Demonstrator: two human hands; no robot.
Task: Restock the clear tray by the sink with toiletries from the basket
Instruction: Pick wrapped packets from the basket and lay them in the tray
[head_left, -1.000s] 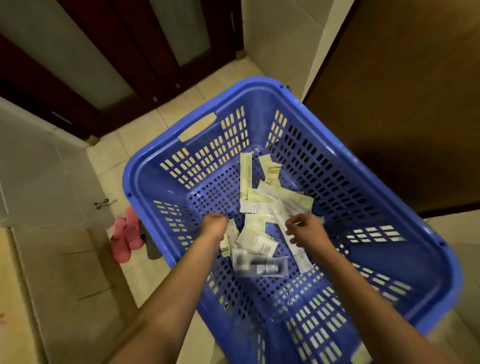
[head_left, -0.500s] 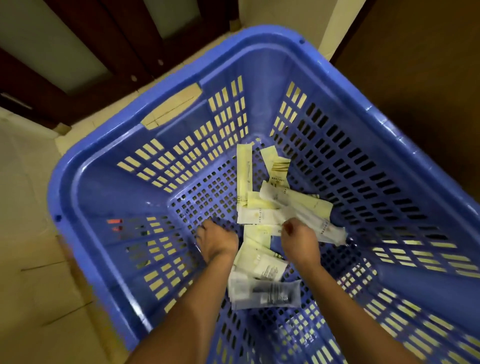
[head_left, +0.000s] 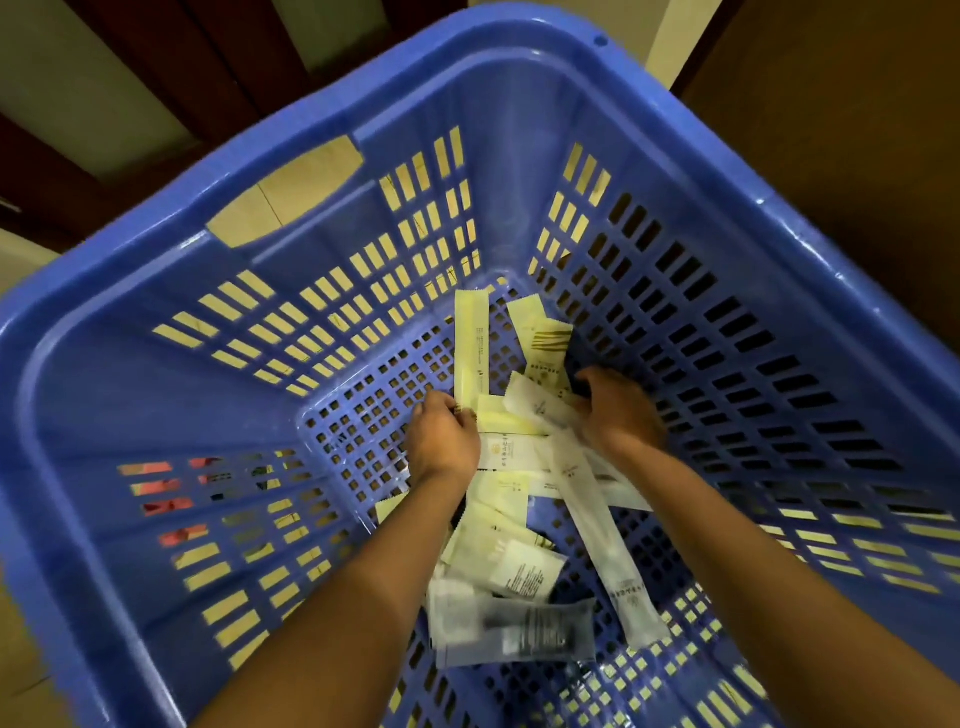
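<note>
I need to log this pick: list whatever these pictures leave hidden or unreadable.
- Clear tray, sink: outside the head view.
- Print on white packet: too small, blurred.
- Right hand grip: fingertips buried in packet pile.
- Basket near wall: cut off by bottom edge.

Blue slotted basket (head_left: 218, 374) holds cream and white packets (head_left: 470, 348).

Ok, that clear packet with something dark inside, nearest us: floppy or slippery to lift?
Probably light and floppy: the clear packet looks like thin film lying flat on the basket floor. Likely slippery too; its wrap looks smooth.
</note>
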